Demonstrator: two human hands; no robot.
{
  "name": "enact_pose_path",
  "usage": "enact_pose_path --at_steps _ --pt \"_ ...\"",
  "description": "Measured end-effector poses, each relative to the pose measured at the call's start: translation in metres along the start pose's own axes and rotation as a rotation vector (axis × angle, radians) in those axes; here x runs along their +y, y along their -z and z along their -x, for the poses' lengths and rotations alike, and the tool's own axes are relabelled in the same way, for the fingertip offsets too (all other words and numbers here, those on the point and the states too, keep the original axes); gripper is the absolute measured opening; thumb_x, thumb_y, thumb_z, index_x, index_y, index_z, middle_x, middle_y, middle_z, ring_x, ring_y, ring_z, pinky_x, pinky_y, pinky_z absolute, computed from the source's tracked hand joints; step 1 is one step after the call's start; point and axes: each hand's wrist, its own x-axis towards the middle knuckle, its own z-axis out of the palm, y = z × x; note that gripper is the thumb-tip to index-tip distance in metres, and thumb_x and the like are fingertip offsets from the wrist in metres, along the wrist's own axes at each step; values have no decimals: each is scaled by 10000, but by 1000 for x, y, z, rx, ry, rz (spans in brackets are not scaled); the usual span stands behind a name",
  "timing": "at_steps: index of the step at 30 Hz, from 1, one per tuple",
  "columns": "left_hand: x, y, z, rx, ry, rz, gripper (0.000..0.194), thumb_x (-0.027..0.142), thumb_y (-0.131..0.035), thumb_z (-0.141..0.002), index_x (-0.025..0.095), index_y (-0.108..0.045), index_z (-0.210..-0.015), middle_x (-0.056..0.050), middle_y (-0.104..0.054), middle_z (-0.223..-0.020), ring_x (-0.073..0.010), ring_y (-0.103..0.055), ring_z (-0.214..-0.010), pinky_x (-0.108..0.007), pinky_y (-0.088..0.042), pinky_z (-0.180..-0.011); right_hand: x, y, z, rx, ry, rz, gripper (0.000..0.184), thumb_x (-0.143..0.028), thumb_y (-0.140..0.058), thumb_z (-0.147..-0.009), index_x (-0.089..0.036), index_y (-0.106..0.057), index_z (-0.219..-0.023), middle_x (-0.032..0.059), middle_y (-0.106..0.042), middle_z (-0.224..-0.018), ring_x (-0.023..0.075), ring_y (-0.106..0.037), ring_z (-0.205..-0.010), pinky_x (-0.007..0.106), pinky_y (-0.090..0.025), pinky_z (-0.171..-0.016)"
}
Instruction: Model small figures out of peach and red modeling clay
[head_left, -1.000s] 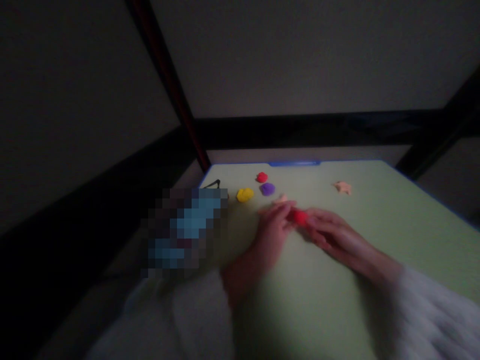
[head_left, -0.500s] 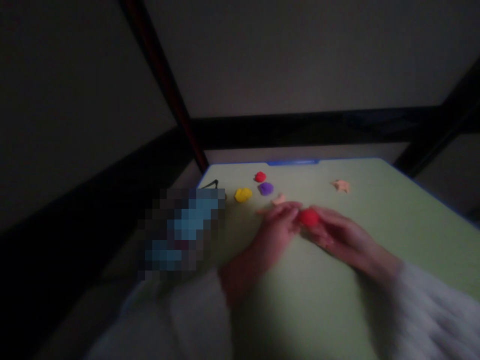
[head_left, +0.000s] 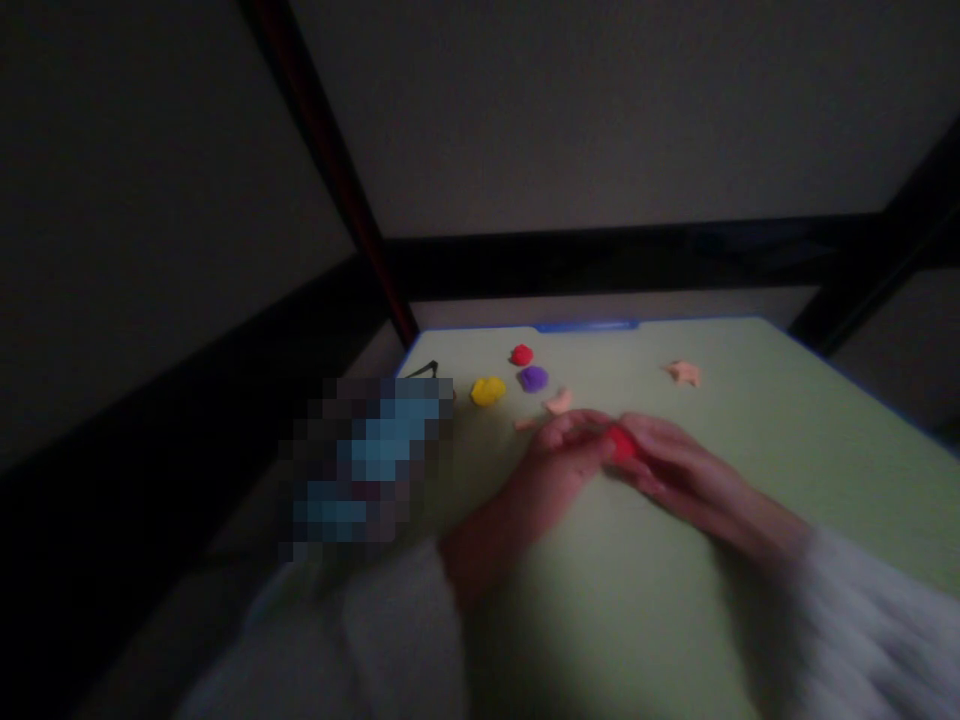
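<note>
A lump of red modelling clay (head_left: pixel 622 444) sits between my two hands above the pale green table. My left hand (head_left: pixel 559 462) presses its thumb against the clay's left side, its other fingers curled behind. My right hand (head_left: pixel 679 462) is wrapped round the clay from the right, so part of the lump is hidden. Just beyond my left hand lie a curved peach piece (head_left: pixel 559 402) and a small thin peach piece (head_left: pixel 523 426). The hands are slightly blurred.
Farther back on the table (head_left: pixel 600 600) lie a yellow lump (head_left: pixel 488 391), a purple lump (head_left: pixel 534 378) and a small red lump (head_left: pixel 522 355). A peach shape (head_left: pixel 684 373) rests at the back right. A blurred-out bluish item (head_left: pixel 386 440) covers the left edge.
My left thumb and fingers have moved right onto the red clay, covering more of it. The clay has dropped slightly, and the curved peach piece shows more fully.
</note>
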Motion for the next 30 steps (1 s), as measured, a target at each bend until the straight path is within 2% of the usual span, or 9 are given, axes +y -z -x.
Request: enact_pose_path --at_steps 4,8,14,18,24,28,30 --pt "-4 3 -1 66 -38 21 307 174 -762 -578 150 -589 -830 0 -636 -743 -98 -577 -706 -233 -398 -720 7 5 -2 -41 -15 -35 141 -241 -702 -728 -164 -596 -675 -59 -384 -546 58 -275 -487 149 -281 -440" --pt "-6 5 -3 73 -54 19 309 175 -748 -602 160 -614 -880 9 -622 -764 -81 -554 -688 -221 -401 -685 11 5 -3 -78 -20 -85 133 -273 -690 -746 -160 -618 -742 -54 -396 -586 60 -295 -508 155 -342 -488" --pt "-3 0 -3 16 -22 170 294 204 -744 -612 129 -634 -875 18 -592 -706 -59 -549 -663 -188 -412 -656 10 6 -3 -144 -19 -90 134 -289 -660 -776 -161 -623 -778 -63 -342 -576 66 -239 -498 148 -323 -462" --pt "-3 3 -4 8 7 151 306 175 -758 -587 130 -621 -857 4 -632 -725 -74 -579 -673 -203 -415 -665 9 5 -2 -155 -19 -73 163 -279 -642 -793 -158 -594 -695 -67 -317 -547 67 -238 -491 147 -321 -461" --pt "-6 7 -4 87 -32 86 365 180 -778 -558 154 -607 -880 28 -624 -696 -61 -551 -629 -201 -380 -633 12 6 -3 -95 -26 -95 185 -265 -729 -710 -147 -646 -826 -42 -470 -637 47 -360 -536 140 -363 -515" --pt "-5 0 0 94 -36 72 389 200 -786 -543 150 -596 -878 1 -646 -768 -90 -580 -726 -227 -395 -717 13 8 -4 -78 12 -115 149 -278 -689 -753 -142 -631 -735 -34 -502 -629 52 -411 -551 152 -384 -531" --pt "-4 -2 0 85 -38 89 385 205 -790 -533 145 -597 -861 3 -639 -779 -79 -567 -709 -214 -388 -694 12 7 -4 -71 18 -111 147 -283 -683 -758 -147 -628 -745 -35 -515 -634 52 -423 -552 156 -394 -543"
